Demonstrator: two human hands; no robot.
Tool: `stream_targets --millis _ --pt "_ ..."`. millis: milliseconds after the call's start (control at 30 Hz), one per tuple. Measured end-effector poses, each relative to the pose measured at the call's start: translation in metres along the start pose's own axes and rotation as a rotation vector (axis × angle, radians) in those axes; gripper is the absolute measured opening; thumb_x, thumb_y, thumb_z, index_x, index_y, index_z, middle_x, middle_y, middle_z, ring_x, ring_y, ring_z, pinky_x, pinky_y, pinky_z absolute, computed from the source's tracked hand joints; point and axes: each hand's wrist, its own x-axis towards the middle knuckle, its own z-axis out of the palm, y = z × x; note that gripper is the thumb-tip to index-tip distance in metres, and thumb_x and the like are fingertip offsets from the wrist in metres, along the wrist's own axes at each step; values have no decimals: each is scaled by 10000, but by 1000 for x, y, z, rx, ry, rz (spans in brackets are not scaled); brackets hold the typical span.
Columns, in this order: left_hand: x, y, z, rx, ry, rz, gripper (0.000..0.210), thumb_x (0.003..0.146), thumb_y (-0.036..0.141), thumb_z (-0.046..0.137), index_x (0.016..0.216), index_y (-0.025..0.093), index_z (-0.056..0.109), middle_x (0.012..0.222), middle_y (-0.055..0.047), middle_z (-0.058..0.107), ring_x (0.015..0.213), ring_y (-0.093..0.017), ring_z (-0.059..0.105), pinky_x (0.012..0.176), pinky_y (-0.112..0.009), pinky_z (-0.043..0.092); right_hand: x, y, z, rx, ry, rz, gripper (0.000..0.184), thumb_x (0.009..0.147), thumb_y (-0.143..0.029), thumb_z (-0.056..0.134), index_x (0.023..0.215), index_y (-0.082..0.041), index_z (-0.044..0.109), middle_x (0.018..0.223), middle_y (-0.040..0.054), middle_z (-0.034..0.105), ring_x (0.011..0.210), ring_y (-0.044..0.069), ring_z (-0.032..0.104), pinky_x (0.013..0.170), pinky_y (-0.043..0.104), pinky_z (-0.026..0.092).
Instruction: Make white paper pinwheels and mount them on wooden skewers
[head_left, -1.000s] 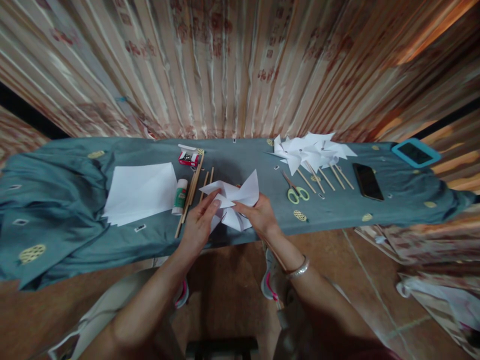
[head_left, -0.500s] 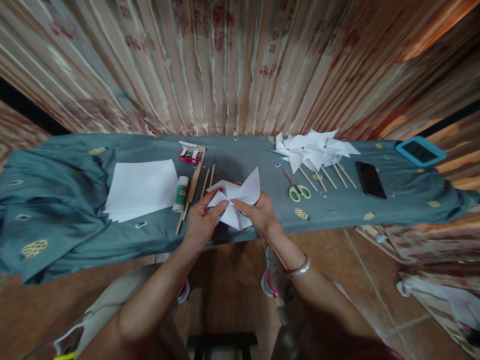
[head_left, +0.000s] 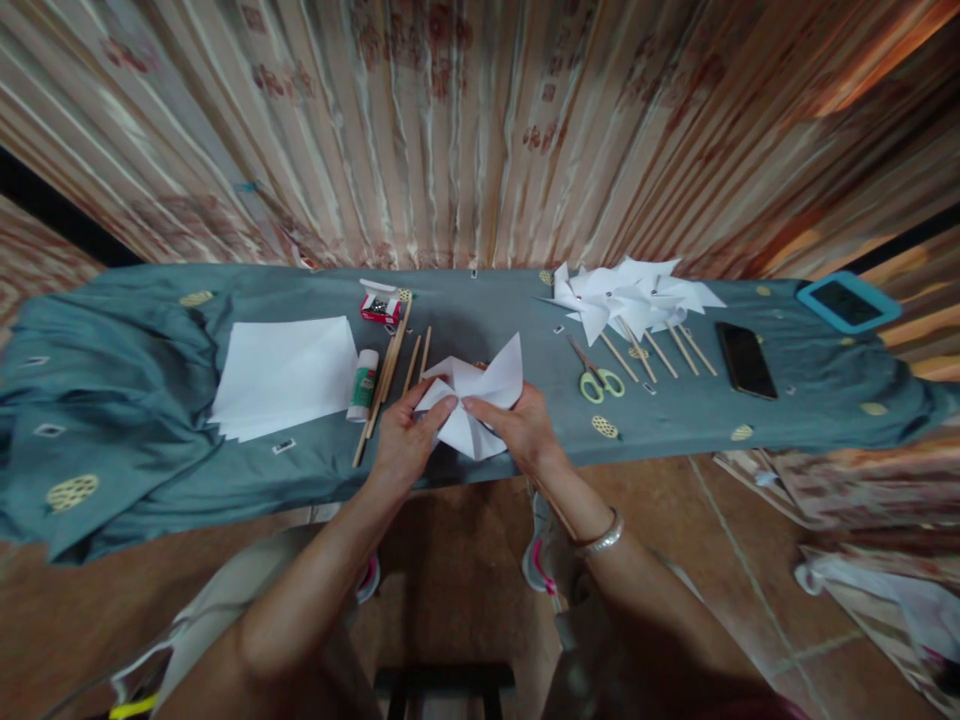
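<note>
Between my two hands is a white paper pinwheel [head_left: 472, 432], its folded blades drawn in to the centre. My left hand [head_left: 409, 430] grips its left side, thumb pressed near the middle. From the right, my right hand [head_left: 525, 425] pinches it, with the thumb also close to the centre. The fingers beneath the paper are mostly hidden. Just left of my left hand lie several wooden sticks [head_left: 388, 370] and a green and white glue stick [head_left: 363, 385]. Green-handled scissors [head_left: 600, 382] rest to the right of my right hand.
A stack of white paper [head_left: 285, 375] lies at left on the green cloth [head_left: 465, 300]. Behind the sticks stands an open red box of small metal pieces [head_left: 380, 306]. Several finished pinwheels [head_left: 630, 295], a black phone [head_left: 745, 360] and a blue-framed tablet [head_left: 847, 302] are at right.
My hands keep the same hold on the pinwheel, with scarcely any movement. The whole view has shifted very slightly.
</note>
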Motion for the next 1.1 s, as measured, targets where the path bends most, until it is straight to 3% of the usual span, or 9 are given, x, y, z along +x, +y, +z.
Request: stream_targets --millis 767,967,1100 --pt "3 -3 -2 -9 12 20 621 550 433 852 1069 120 715 756 -13 716 598 -118 574 603 -232 445 0 0 -2 3 -52 -23 486 533 -341 867 960 -174 706 899 55 773 799 216 711 773 353 554" --pt "4 -3 -1 1 0 44 569 551 440 848 1014 132 731 750 -6 707 605 -121 574 619 -238 455 -1 -1 -1 -33 -33 -20 576 482 -342 889 992 -162 692 891 51 770 793 216 708 754 348 560" --pt "5 -4 -2 17 -5 57 573 560 451 844 1021 131 730 744 -8 706 597 -121 570 607 -237 454 -2 0 -1 -55 2 -33 520 506 -313 869 971 -157 697 875 47 772 777 212 707 730 332 560"
